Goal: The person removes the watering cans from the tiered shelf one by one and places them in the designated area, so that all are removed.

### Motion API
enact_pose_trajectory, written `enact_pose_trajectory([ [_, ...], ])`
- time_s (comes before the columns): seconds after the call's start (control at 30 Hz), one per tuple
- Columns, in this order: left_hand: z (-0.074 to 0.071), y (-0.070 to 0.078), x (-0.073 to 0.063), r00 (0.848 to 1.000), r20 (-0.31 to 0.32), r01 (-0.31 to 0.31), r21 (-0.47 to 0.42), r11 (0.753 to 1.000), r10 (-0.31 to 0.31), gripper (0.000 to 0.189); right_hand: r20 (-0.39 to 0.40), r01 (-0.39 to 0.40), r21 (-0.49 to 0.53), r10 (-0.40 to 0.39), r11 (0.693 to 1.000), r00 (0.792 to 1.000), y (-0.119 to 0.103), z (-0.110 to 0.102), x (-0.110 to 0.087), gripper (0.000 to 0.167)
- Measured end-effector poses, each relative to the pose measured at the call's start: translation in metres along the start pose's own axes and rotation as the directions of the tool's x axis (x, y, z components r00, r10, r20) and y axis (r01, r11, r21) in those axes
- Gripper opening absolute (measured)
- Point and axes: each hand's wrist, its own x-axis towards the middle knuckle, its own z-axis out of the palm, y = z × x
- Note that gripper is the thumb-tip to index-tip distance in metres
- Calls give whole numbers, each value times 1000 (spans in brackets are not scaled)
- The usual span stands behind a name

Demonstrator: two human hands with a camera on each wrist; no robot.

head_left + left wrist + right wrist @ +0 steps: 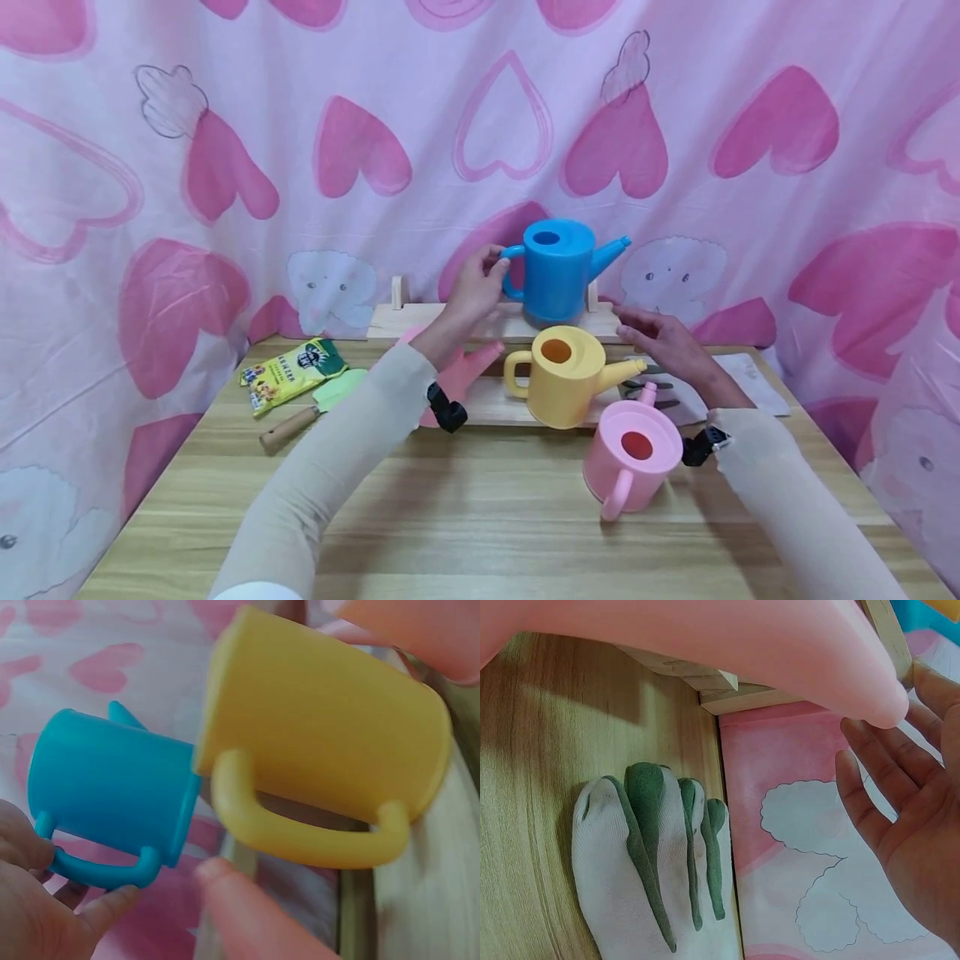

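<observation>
My left hand (pixel 480 283) holds the handle of a blue watering can (pixel 557 271) at the wooden stand's upper step (pixel 480 321). Whether its base touches the step I cannot tell. In the left wrist view, thumb and fingers grip the blue handle (pixel 97 870). My right hand (pixel 671 346) has its fingers extended beside the stand's right end, holding nothing. A yellow watering can (pixel 566 383) is on the lower step, spout to the right. A pink watering can (pixel 633 458) stands in front at right. Another pink watering can (pixel 468 371) is mostly hidden behind my left forearm.
Left on the wooden table (pixel 480 517) lie a yellow-green packet (pixel 292 379) and a light green trowel with wooden handle (pixel 292 425). White and green gloves (pixel 652 862) lie at right, under my right arm. A pink heart-patterned curtain (pixel 420 75) hangs behind.
</observation>
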Motion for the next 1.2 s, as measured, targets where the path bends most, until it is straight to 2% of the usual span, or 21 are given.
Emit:
enact_pose_trajectory([
  [0.1, -8, 5, -1, 1000, -12, -14, 1, 1000, 14, 26, 2, -5, 1, 5, 1000, 1000, 0, 1, 0, 68],
  [0.23, -22, 12, -6, 1000, -8, -2, -49, 999, 2, 25, 5, -2, 8, 2, 1000, 1000, 0, 3, 1, 68],
  [0.4, -39, 18, -17, 999, 6, -33, -84, 996, 33, 25, 2, -8, -1, 8, 1000, 1000, 1, 2, -1, 69],
  [0.7, -65, 20, -49, 998, 41, -46, -92, 995, 50, 23, -7, -18, -4, 18, 1000, 1000, 1, 1, -4, 69],
  [0.87, -75, 18, -67, 991, 89, -88, -79, 993, 95, 24, -10, -16, -8, 16, 1000, 1000, 2, 1, -3, 70],
  [1.0, -82, 18, -82, 982, 143, -114, -67, 991, 123, 26, -13, -13, -8, 13, 1000, 1000, 2, 1, -3, 71],
  [1.2, -86, 21, -105, 975, 191, -99, -92, 991, 115, 27, -13, -7, -3, 7, 1000, 1000, 1, 1, -3, 69],
])
